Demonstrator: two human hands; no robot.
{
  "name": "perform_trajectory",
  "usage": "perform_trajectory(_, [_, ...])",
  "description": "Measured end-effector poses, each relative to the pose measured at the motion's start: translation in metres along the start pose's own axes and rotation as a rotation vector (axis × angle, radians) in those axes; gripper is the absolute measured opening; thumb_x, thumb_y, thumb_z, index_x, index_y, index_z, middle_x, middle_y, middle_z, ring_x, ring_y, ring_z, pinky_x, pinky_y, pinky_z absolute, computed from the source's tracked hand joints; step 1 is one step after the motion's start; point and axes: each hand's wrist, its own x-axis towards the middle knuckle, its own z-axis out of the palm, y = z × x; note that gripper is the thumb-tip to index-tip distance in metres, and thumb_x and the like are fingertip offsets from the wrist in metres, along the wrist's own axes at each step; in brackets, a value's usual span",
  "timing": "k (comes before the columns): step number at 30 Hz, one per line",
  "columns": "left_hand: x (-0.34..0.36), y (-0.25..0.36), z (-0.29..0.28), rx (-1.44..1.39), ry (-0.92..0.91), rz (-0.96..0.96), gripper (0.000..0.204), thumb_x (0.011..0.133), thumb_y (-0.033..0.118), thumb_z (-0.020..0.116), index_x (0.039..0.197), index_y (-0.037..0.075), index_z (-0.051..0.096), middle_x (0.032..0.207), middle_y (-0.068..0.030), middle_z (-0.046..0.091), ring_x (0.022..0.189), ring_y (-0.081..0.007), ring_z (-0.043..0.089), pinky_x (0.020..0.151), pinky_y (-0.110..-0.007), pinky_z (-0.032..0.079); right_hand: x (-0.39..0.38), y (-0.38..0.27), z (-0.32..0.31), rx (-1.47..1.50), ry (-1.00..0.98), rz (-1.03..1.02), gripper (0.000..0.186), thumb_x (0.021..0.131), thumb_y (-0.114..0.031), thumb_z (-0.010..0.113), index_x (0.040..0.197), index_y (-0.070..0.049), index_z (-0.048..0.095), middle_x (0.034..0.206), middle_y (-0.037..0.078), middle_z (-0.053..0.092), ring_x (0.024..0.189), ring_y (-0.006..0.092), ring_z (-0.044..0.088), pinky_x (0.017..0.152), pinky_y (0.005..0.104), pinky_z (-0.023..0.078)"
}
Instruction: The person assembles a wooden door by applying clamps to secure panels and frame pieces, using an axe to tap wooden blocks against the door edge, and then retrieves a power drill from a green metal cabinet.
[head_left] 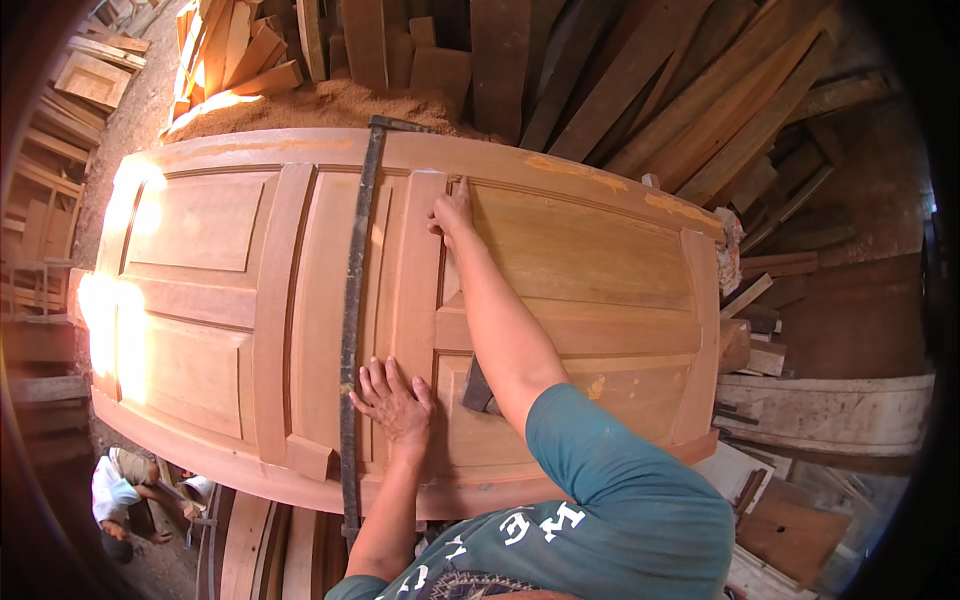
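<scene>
A pale wooden panel door [200, 290] lies flat before me, crossed by a long dark metal bar clamp [354, 320]. My left hand [395, 405] rests spread on the door beside the clamp, fingertips near or on the bar. My right hand [452, 208] reaches to the top corner of the right-hand panel, index finger extended onto the moulding and other fingers loosely curled, holding nothing visible. Under my right forearm a dark tool [476, 388], partly hidden, lies on the door. Orange filler patches [680, 205] mark the far rail. Sunlight glares on the door's left end.
Stacked planks [540, 60] and a sawdust heap [330, 110] lie beyond the door. More timber and door pieces [95, 75] stand at left. A co-worker [130, 490] crouches on the floor at lower left. Boards and sheet offcuts [800, 410] crowd the right side.
</scene>
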Motion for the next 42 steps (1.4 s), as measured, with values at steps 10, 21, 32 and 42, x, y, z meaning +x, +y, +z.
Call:
perform_trajectory(10, [-0.001, 0.002, 0.001, 0.005, -0.015, 0.021, 0.06, 0.094, 0.037, 0.057, 0.147, 0.009, 0.049, 0.158, -0.0157, 0.037, 0.15, -0.0379, 0.027, 0.12, -0.066, 0.009, 0.008, -0.001, 0.002, -0.192, -0.02, -0.08, 0.084, 0.088, -0.004, 0.046, 0.165, -0.022, 0.018, 0.089, 0.013, 0.064, 0.056, 0.0157, 0.055, 0.04, 0.03, 0.044])
perform_trajectory(21, [-0.001, -0.002, 0.006, 0.047, 0.004, 0.011, 0.062, 0.093, 0.038, 0.057, 0.147, 0.009, 0.049, 0.156, -0.0152, 0.038, 0.148, -0.0376, 0.029, 0.12, -0.066, 0.01, 0.001, -0.026, 0.032, 0.161, -0.151, 0.024, 0.017, 0.089, -0.004, 0.045, 0.09, 0.001, 0.061, 0.067, 0.01, 0.056, 0.049, 0.0151, 0.053, 0.039, 0.0319, 0.049])
perform_trajectory(32, [0.001, -0.004, 0.006, 0.03, 0.004, -0.012, 0.063, 0.092, 0.039, 0.058, 0.147, 0.01, 0.049, 0.158, -0.0145, 0.037, 0.149, -0.0362, 0.028, 0.121, -0.066, 0.008, -0.022, -0.018, 0.046, -0.31, -0.187, -0.328, 0.038, 0.092, -0.006, 0.046, 0.125, 0.005, 0.061, 0.075, 0.015, 0.066, 0.049, 0.0206, 0.061, 0.038, 0.034, 0.051])
perform_trajectory(42, [0.0, -0.002, 0.001, -0.031, -0.024, -0.016, 0.063, 0.092, 0.036, 0.058, 0.147, 0.007, 0.048, 0.157, -0.0154, 0.037, 0.15, -0.0366, 0.025, 0.122, -0.066, 0.006, -0.008, -0.024, 0.026, -0.429, 0.03, -0.144, 0.054, 0.085, -0.008, 0.053, 0.139, -0.003, 0.056, 0.088, 0.022, 0.071, 0.053, 0.0261, 0.067, 0.043, 0.0375, 0.053])
